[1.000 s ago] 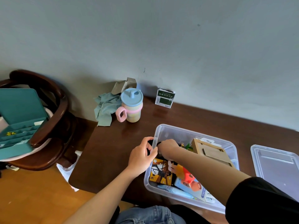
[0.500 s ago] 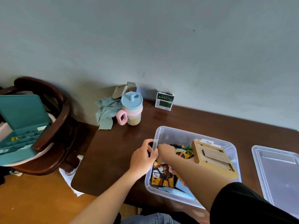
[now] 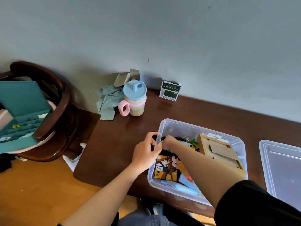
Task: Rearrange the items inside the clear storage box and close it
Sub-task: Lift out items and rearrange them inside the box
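Currently both arms reach in from 6 o'clock. Left hand [image 3: 145, 152] sits at the left wall of the clear storage box [image 3: 182, 126], fingers curled, pinching a dark item right at the rim; can't tell what the item is. Right hand [image 3: 168, 143] is inside the box at its 10 o'clock corner, fingers curled down onto the same dark clutter; what exactly it grips is hidden, so can't tell.

Box is open, on the dark wood surface [image 3: 114, 152], at the 5 o'clock part of the view, near the front edge. Contents: picture-cube puzzle [image 3: 164, 168] with panda print against the near-left wall, light blue flat packs [image 3: 180, 186] along the near wall, wooden box [image 3: 219, 154] tilted across the right half, small yellow/green bits at the far middle, partly hidden by the forearm.

Lid [image 3: 283, 168] lies flat on the surface at 3 o'clock of the box, apart from it, cut off by the frame edge.

Farther back at 11 o'clock of the box: sippy cup [image 3: 134, 98] with blue lid and pink handle, upright. Teal cloth [image 3: 108, 101] just left of it, torn cardboard piece [image 3: 126, 76] behind both. Small green-white packet [image 3: 170, 91] stands against the wall at 12 o'clock.

Far left at 9 o'clock, off the surface: dark wooden chair [image 3: 60, 101] holding an open teal case [image 3: 21, 108].
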`<state>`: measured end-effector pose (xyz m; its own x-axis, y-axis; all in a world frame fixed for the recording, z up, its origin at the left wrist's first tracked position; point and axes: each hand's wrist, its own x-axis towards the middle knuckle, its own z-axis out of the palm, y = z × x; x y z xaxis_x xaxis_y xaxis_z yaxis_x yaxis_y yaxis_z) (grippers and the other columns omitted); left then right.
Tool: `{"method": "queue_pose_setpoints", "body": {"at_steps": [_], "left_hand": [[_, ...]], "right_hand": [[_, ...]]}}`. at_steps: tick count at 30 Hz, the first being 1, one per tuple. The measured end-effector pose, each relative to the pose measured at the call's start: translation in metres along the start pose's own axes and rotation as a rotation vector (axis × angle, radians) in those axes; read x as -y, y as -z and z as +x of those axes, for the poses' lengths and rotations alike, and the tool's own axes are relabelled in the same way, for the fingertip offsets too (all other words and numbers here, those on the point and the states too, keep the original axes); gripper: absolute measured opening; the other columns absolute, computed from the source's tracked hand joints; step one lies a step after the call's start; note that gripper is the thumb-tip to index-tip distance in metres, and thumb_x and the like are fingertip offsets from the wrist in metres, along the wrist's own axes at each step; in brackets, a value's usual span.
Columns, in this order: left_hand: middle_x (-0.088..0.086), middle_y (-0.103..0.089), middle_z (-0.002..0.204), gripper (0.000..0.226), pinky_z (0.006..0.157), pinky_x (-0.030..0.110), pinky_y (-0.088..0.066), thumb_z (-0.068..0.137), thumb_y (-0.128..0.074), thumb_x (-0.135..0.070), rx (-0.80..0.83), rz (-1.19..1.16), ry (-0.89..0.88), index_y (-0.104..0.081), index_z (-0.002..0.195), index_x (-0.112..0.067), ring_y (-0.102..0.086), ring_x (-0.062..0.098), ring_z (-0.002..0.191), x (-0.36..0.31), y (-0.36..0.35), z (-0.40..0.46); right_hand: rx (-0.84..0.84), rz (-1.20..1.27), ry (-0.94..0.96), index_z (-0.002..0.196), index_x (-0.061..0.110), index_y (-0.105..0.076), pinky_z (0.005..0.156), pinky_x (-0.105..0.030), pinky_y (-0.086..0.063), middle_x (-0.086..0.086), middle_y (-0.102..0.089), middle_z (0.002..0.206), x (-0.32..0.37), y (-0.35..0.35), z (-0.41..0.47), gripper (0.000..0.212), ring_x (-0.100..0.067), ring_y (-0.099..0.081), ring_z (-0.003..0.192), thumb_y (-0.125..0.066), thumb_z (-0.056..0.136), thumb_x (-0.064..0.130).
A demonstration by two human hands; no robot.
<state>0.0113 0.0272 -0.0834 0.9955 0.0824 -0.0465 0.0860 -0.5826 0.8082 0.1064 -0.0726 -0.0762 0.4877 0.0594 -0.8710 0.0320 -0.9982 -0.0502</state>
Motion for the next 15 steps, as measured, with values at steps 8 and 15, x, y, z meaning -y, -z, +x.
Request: {"method": "queue_pose_setpoints", "body": {"at_steps": [8,15], "left_hand": [[-0.013,-0.054,0.065,0.034,0.048,0.008,-0.036,0.092,-0.055,-0.033,0.018,0.003,-0.021,-0.048,0.124,-0.024,-0.054,-0.002,0.055,-0.003,0.003,0.001],[-0.014,-0.057,0.07,0.037,0.052,0.015,-0.043,0.093,-0.054,-0.035,0.053,0.043,-0.017,-0.046,0.127,-0.022,-0.056,0.003,0.057,-0.005,0.008,0.0]], "right_hand": [[-0.147,0.032,0.053,0.106,0.006,-0.062,0.079,-0.031,-0.048,-0.008,-0.06,0.095,-0.003,-0.013,-0.002,0.02,-0.023,-0.057,0.088,-0.052,0.092,0.017],[-0.415,0.34,0.177,0.106,0.003,-0.063,0.063,-0.026,-0.043,-0.009,-0.064,0.097,-0.016,-0.006,-0.044,0.027,-0.024,-0.062,0.088,-0.039,0.098,0.012]]}}
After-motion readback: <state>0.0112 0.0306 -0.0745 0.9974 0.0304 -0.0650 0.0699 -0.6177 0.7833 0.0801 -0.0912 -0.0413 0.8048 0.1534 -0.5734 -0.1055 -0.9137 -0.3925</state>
